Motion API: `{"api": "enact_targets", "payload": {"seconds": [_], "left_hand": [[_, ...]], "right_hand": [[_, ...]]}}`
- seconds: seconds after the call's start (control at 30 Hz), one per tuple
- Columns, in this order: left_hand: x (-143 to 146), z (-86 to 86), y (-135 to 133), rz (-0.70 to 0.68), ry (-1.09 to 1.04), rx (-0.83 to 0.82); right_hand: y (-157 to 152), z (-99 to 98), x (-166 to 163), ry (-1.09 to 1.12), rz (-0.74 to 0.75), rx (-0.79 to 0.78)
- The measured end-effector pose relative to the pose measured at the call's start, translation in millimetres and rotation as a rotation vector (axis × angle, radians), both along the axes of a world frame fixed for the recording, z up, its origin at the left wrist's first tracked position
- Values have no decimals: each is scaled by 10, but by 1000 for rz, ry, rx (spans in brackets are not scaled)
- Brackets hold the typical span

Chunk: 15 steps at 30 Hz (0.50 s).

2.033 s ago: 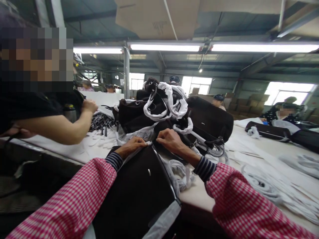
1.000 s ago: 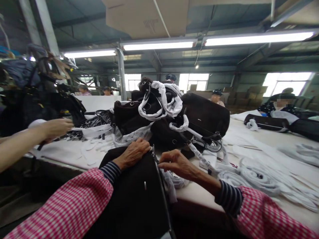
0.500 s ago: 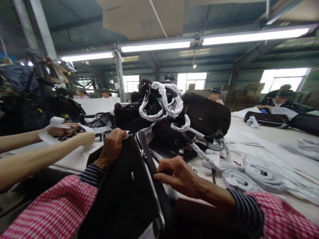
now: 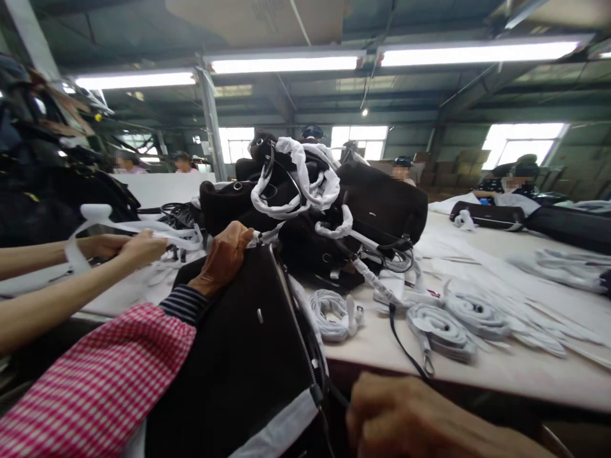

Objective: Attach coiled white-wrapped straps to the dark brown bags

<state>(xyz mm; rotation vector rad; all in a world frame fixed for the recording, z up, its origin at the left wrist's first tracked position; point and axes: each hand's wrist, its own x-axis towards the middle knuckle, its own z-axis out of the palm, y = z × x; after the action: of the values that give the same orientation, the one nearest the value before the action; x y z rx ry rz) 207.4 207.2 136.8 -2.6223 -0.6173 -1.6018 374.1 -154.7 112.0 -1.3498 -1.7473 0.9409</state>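
A black bag (image 4: 224, 343) stands tilted in front of me, with a small metal tag on its face and a zip (image 4: 293, 305) along its right edge. My left hand (image 4: 224, 257) is closed on the bag's upper corner, beside a bit of white wrapping. At the lower right, my right hand (image 4: 401, 413) is blurred and closed. A dark strip, the zip pull (image 4: 338, 393), runs from the zip's lower end to its fingers. White wrapping (image 4: 281, 426) lies across the bag's lower part.
Wrapped black bags (image 4: 382, 203) are heaped ahead on the table (image 4: 496, 375). Coiled white-wrapped straps (image 4: 442, 331) lie right of them. At left, another person's hands (image 4: 138, 248) hold a white strip (image 4: 86, 235). More people sit farther back.
My right hand has moved down and right, away from the bag's face, and the zip's slider has gone from near the top to low on the edge. My left hand keeps its grip.
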Motion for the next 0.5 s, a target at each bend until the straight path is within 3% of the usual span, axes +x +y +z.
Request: {"api": "enact_targets", "payload": {"seconds": [0.13,0.2,0.27,0.4,0.5], "left_hand": [[169,368,-180,-57,-3,147],[284,509,-173,-47,9,180],[402,568,-94,-30,54,203],[562,436,-12,-27,330,218],[572,261,-327,-35,607,270]], "right_hand": [[572,88,139,25,-201,135],[941,9,151,8,-220,203],[1277,-144,121,-157,-238,324],[1673,-554,45,-705,-166,422],[1716,-834,26,-868,-104,527]]}}
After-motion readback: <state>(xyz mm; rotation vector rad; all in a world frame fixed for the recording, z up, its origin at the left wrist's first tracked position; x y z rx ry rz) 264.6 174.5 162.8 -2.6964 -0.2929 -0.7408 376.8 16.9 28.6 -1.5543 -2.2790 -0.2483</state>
